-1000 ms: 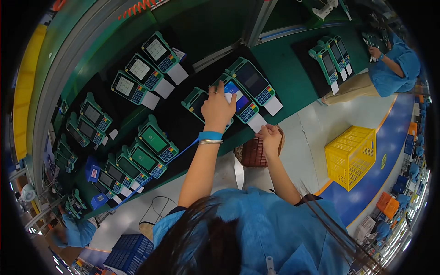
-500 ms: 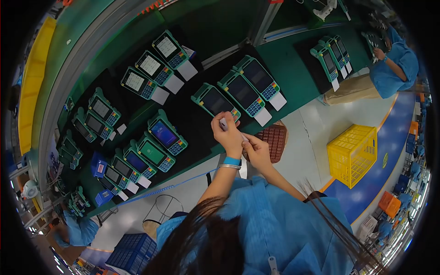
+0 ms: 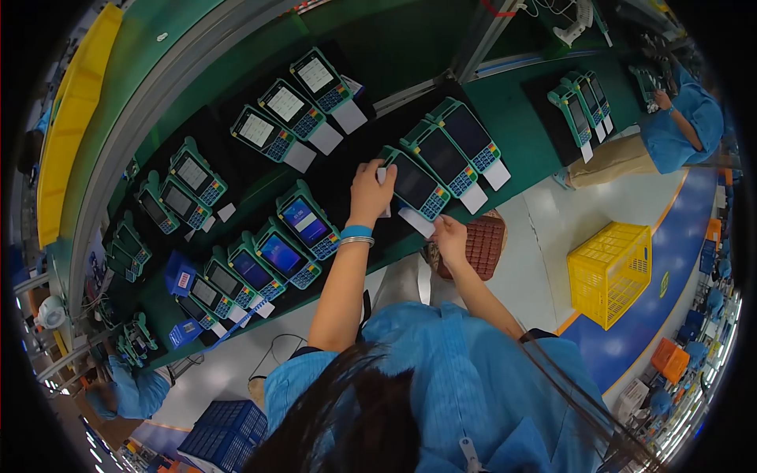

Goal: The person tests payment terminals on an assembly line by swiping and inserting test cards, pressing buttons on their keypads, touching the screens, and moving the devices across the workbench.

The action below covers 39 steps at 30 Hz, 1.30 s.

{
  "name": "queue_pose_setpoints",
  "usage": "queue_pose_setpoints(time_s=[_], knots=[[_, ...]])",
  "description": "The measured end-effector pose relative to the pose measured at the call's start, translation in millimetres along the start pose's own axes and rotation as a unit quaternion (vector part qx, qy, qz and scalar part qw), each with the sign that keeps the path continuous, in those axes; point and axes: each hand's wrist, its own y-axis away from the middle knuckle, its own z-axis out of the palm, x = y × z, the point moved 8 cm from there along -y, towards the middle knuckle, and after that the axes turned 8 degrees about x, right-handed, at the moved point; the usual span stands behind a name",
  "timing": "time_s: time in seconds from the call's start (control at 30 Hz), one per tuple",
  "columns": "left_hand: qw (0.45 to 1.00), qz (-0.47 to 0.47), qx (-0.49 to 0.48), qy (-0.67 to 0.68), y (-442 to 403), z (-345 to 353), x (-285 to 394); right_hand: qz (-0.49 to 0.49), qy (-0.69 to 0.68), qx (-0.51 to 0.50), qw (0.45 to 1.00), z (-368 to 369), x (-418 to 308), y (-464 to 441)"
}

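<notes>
Terminal (image 3: pixel 412 185) lies mid-frame, long axis slanting down-right, up-left of my right hand (image 3: pixel 451 240), which pinches a card (image 3: pixel 416 222) near the keypad end; my left hand (image 3: pixel 370 195), alongside, grips a white piece (image 3: pixel 382 175), perhaps another card.

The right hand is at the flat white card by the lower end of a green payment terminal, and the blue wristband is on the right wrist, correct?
Wrong wrist: the head view shows the blue wristband on the left wrist. The right hand is at the flat white card by the lower end of the green payment terminal.
</notes>
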Motion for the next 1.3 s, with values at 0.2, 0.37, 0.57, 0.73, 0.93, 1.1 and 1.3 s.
queue_pose_setpoints(time_s=[0.2, 0.37, 0.57, 0.73, 0.93, 1.1, 1.3], knots=[[0.999, 0.006, 0.033, 0.016, 4, -2, -3, 0.003, 0.037, 0.091, 0.995, -58, 4, -5], [1.000, -0.001, 0.011, 0.014, -1, 2, 0, -0.010, 0.001, 0.079, 0.997, -74, -1, -17], [1.000, 0.007, -0.001, 0.005, -2, -4, 3, 0.031, -0.022, 0.012, 0.999, -48, -2, -19], [1.000, 0.011, -0.011, -0.001, -4, -2, -2, 0.046, -0.018, -0.062, 0.997, -47, -6, -21], [0.999, -0.006, -0.052, -0.013, 0, 1, -8, 0.021, -0.021, -0.123, 0.992, -36, 6, -31], [0.999, 0.030, -0.025, -0.025, 8, 3, 2, 0.010, -0.021, -0.090, 0.996, -30, -2, -36], [0.964, -0.031, 0.261, 0.047, 73, -92, 30, -0.335, 0.477, 0.018, 0.812, -27, -58, -21]])
